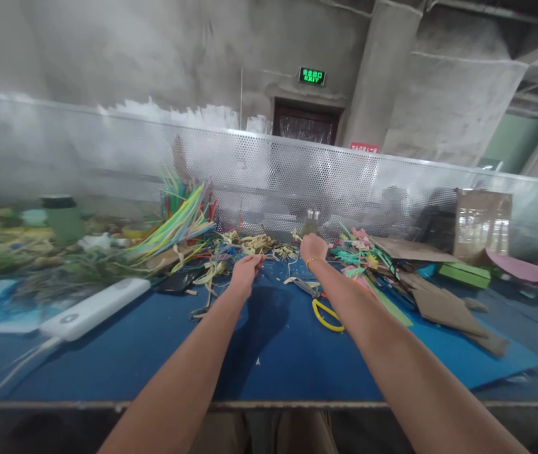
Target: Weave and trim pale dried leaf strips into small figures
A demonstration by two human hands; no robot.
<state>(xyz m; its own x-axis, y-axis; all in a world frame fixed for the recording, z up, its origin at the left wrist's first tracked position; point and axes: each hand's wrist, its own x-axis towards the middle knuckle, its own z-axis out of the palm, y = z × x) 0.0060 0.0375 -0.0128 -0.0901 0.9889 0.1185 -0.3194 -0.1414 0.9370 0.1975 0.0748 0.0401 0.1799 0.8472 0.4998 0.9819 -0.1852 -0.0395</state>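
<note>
My right hand is closed, with its back toward me. A pale straw-coloured strip sticks out to the left of its fingers. My left hand has its fingertips pressed together in a pinch, and anything between them is too small to make out. Just beyond both hands lies a heap of dry, straw-coloured scraps. Scissors with yellow handles rest on the blue table beside my right forearm, which partly covers them.
A white power strip, a green bottle and colourful pipe cleaners are to the left. On the right lie brown cardboard, a blue sheet and a green box. A perforated metal panel stands behind.
</note>
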